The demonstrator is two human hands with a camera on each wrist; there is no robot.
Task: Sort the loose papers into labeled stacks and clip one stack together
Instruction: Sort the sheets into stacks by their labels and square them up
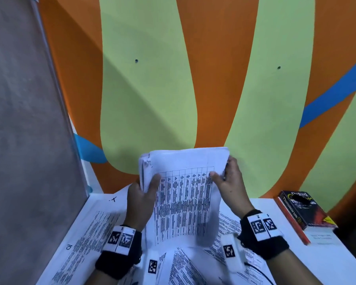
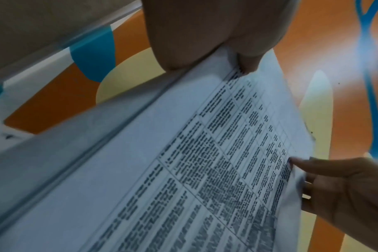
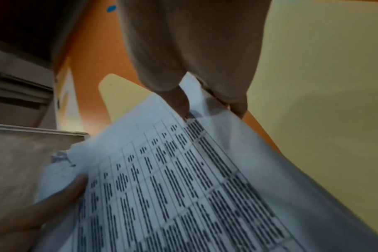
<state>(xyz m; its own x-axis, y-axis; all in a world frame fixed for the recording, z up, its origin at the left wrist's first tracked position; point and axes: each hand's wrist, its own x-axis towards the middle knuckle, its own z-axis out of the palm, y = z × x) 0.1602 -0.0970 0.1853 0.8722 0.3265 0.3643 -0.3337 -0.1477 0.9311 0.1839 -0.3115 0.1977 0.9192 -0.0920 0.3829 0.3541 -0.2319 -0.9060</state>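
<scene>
I hold a stack of printed papers (image 1: pixel 185 194) up above the white table, its front sheet a table of dark text. My left hand (image 1: pixel 144 194) grips the stack's left edge, thumb on the front sheet. My right hand (image 1: pixel 226 177) pinches the right edge, thumb on the front and fingers behind. A small metal fastener (image 1: pixel 147 163) sits at the stack's top left corner. The same stack (image 2: pixel 205 162) fills the left wrist view and also, as stack (image 3: pixel 183 187), the right wrist view. More printed sheets (image 1: pixel 86 239) lie spread on the table beneath.
A thick red and black book (image 1: pixel 304 212) lies on the white table (image 1: pixel 327 262) at the right. An orange, green and blue painted wall (image 1: pixel 152 89) stands right behind. A grey panel (image 1: pixel 25 120) closes the left side.
</scene>
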